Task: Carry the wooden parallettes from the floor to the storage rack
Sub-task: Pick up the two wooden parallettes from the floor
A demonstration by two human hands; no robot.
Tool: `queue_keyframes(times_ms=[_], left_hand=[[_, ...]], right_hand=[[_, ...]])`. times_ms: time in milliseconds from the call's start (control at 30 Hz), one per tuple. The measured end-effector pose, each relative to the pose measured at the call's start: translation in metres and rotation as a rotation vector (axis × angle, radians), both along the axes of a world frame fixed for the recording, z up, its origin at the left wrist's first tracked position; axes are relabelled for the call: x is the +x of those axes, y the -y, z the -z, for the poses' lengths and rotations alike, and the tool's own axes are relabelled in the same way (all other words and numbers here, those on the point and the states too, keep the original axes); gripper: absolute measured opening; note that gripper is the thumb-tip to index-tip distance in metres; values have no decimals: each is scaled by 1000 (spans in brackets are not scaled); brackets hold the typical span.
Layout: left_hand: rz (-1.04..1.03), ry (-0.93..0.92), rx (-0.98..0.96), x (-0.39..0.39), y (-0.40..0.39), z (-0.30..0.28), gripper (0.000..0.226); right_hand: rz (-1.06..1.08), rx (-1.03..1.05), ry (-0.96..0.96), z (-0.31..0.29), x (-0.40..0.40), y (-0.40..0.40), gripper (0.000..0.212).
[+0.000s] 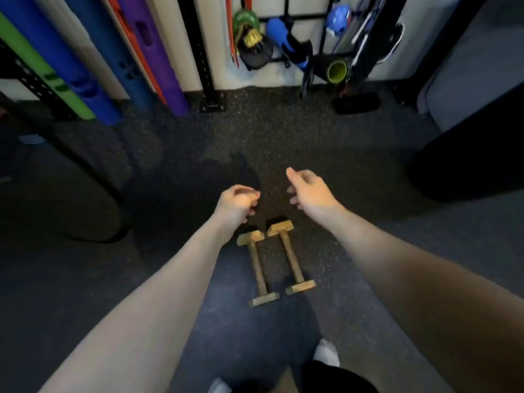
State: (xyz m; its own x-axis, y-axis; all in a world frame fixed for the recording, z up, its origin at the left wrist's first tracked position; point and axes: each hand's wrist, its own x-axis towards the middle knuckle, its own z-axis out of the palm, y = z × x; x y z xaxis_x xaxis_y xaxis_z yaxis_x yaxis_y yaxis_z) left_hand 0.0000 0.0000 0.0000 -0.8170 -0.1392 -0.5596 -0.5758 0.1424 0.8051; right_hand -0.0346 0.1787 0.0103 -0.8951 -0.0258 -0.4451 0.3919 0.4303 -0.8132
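Two wooden parallettes lie side by side on the dark speckled floor: the left parallette (257, 267) and the right parallette (291, 256), each a round bar between two small block feet. My left hand (236, 205) hovers above and just beyond the left one, fingers loosely curled, holding nothing. My right hand (307, 190) floats above and beyond the right one, fingers apart and empty. Both forearms stretch forward over the bars. The storage rack (300, 35) stands against the far wall.
Green, blue and purple tubes (85, 80) lean on the wall at left beside a black perforated upright (208, 89). A green-cored foam roller (336, 70) and hanging gear fill the rack. A large dark bag (467, 154) is at right; my white shoes (326, 353) are below.
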Motion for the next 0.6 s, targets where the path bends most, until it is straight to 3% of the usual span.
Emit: queue_keyframes(times_ms=[67, 167, 367, 500, 600], left_hand=[[-18, 37, 10, -1, 5, 62, 9], [-91, 148, 105, 1, 8, 184, 20], [-151, 186, 50, 6, -9, 398, 22], [-209, 328, -176, -3, -15, 501, 59], [-273, 454, -169, -3, -15, 563, 69]], right_hand=[[-21, 42, 64, 66, -2, 2, 33], [-37, 58, 171, 187, -5, -1, 47], [-80, 226, 201, 398, -13, 3, 57], [-59, 375, 254, 497, -20, 8, 69], [-41, 467, 396, 557, -20, 7, 78]])
